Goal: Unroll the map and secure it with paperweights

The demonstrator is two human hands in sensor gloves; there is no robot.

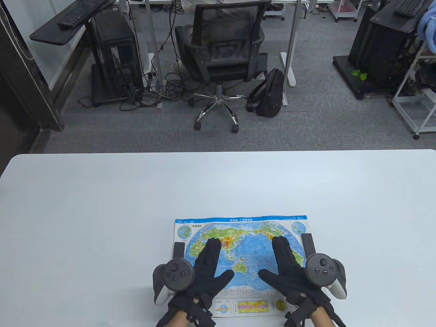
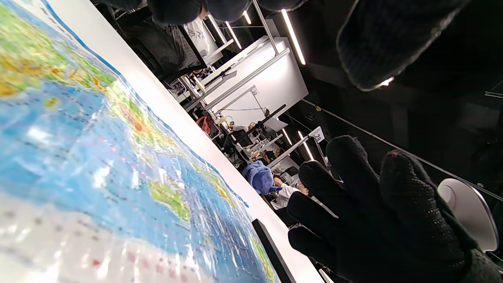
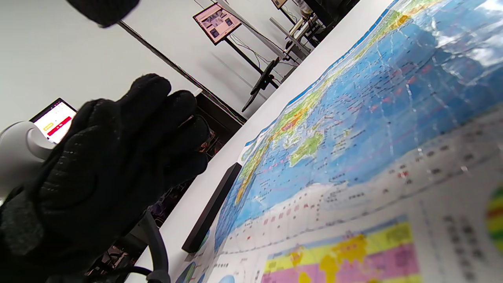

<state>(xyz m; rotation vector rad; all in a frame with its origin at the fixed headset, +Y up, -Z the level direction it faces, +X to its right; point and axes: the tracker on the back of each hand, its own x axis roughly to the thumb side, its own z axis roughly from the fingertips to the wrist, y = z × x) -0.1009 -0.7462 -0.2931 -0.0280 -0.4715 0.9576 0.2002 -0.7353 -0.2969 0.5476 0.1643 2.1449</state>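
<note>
The map (image 1: 248, 238) carries a line of Chinese title print along its top blue border, too small to read. Beyond the map in the left wrist view, a white hanging sign (image 2: 317, 135) reads "20".

a white table (image 1: 102, 221) carries everything. a colourful world map (image 1: 245, 235) lies unrolled and flat near my edge of it. a black bar paperweight (image 1: 178, 250) sits on the map's left edge, and another black bar (image 1: 308, 243) sits on its right edge.
</note>
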